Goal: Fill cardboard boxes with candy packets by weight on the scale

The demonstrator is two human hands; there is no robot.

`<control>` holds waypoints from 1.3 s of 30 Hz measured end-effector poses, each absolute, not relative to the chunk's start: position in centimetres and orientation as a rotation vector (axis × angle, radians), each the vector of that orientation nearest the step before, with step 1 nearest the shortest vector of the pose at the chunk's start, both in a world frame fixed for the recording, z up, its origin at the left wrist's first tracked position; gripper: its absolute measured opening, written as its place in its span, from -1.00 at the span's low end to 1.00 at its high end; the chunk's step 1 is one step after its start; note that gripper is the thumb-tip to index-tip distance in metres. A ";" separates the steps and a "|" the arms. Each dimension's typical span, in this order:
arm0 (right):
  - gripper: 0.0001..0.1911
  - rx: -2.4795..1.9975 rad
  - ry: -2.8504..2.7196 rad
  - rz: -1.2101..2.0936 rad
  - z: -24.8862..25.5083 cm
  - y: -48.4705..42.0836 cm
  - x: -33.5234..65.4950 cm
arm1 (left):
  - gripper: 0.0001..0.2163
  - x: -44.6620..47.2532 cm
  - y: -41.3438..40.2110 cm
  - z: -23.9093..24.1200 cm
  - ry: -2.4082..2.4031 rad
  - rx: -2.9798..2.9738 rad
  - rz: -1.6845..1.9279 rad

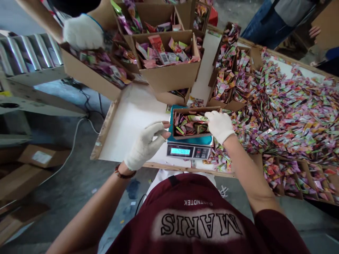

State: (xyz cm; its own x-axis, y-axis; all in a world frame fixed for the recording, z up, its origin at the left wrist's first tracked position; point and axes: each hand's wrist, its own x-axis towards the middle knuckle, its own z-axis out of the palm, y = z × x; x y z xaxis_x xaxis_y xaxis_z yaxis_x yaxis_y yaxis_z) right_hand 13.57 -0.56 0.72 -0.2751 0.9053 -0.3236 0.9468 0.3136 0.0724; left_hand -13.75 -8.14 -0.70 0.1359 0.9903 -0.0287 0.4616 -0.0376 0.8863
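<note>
A small open cardboard box (177, 134) part-filled with colourful sachets (189, 126) sits on a teal digital scale (189, 151) whose display is lit. My left hand (147, 143), in a white glove, has its fingers lightly bent and apart, the tips just beside the box's left wall; nothing shows in it. My gloved right hand (220, 125) reaches over the box's right rim. Its fingers are drawn together at the sachets inside, and what they pinch is hidden.
A huge heap of loose sachets (291, 109) covers the white table (132, 120) to the right. Several filled cardboard boxes (169, 74) stand behind the scale. Another person's gloved hand (83, 31) holds a box at the upper left. A roller conveyor (29, 51) runs along the left.
</note>
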 end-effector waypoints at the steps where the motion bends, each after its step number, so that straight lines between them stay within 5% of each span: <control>1: -0.64 1.681 2.322 -0.204 0.7 -0.4 13.9 | -0.69 -14.1 -8.6 -1.0 1.453 1.578 0.845; 9: -0.68 1.976 2.861 -0.394 0.4 -2.6 17.3 | -0.69 -14.8 -9.7 -2.1 1.467 1.478 0.876; 14: -0.75 2.549 2.910 -0.497 2.7 -5.6 20.3 | -0.69 -14.5 -9.1 -2.2 1.457 1.505 0.902; 19: -0.66 2.931 2.560 -0.276 4.2 -8.4 24.6 | -0.69 -14.5 -8.1 -2.0 1.453 1.556 0.904; 29: -0.63 2.811 2.375 0.021 3.3 -10.7 28.3 | -0.77 -11.1 -5.5 1.3 1.287 1.877 0.967; 36: -0.63 2.404 2.452 -0.203 1.2 -9.2 28.6 | -0.86 -4.9 -6.6 -1.0 1.333 2.391 -0.061; 39: -0.62 2.386 2.456 -0.280 0.0 -9.5 29.7 | -0.79 -7.5 -7.1 -1.7 1.257 2.428 -0.125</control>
